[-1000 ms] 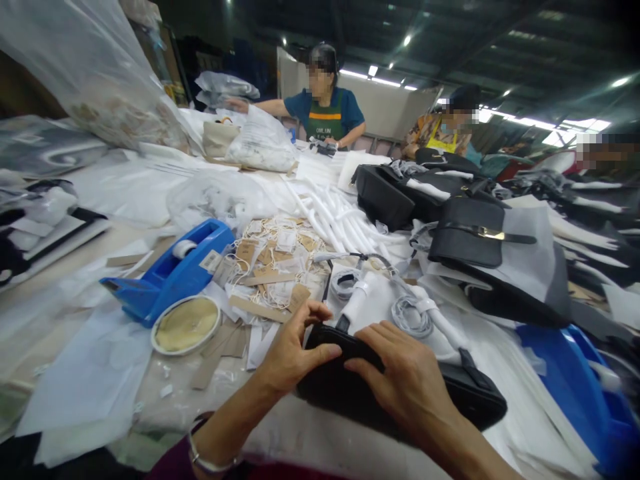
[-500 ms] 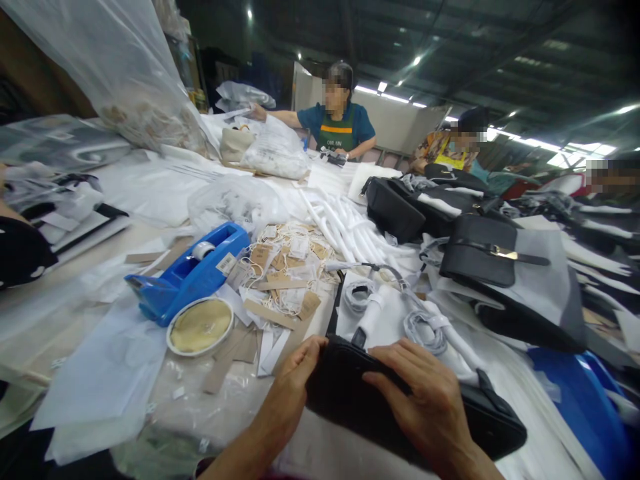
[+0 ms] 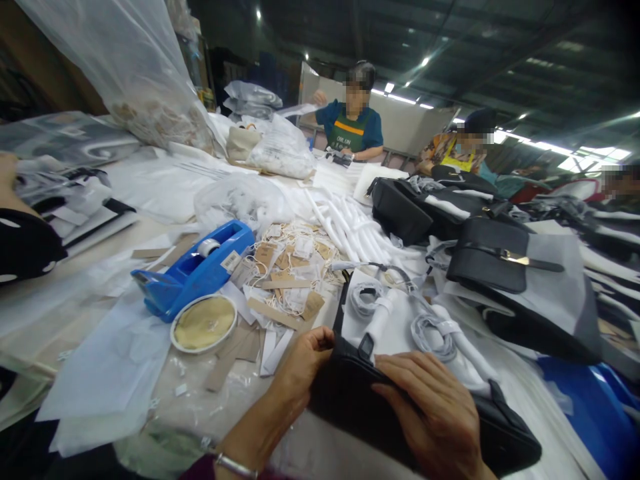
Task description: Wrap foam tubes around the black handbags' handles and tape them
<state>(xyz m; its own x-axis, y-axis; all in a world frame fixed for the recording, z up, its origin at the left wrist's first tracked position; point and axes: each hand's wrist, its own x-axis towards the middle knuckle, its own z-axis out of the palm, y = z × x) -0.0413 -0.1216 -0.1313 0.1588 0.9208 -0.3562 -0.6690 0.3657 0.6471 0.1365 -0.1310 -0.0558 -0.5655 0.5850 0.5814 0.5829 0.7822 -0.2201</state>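
A black handbag (image 3: pixel 360 403) lies before me, its long flat side facing me. My left hand (image 3: pixel 305 367) pinches its upper left corner between thumb and fingers. Across the top edge, my right hand (image 3: pixel 435 407) grips the bag with fingers over the far side and thumb on the near face. White padding and a wrapped handle (image 3: pixel 377 319) rest on the bag's far side, beside coiled straps (image 3: pixel 433 337) in clear wrap. Left of the bag is a pile of paper tags (image 3: pixel 287 267) with white strings.
A blue tape dispenser (image 3: pixel 197 270) and a round tin (image 3: pixel 204 323) stand at the left. More black bags (image 3: pixel 493 257) are stacked on the right, above a blue object (image 3: pixel 575 393). A co-worker (image 3: pixel 355 123) in a green apron stands across the table; another person's arm (image 3: pixel 23 233) shows at far left.
My left hand has shifted slightly along the bag's corner, and its wrist bracelet now shows. My right hand keeps its hold. The co-worker opposite has drawn a raised hand inward with a clear sheet.
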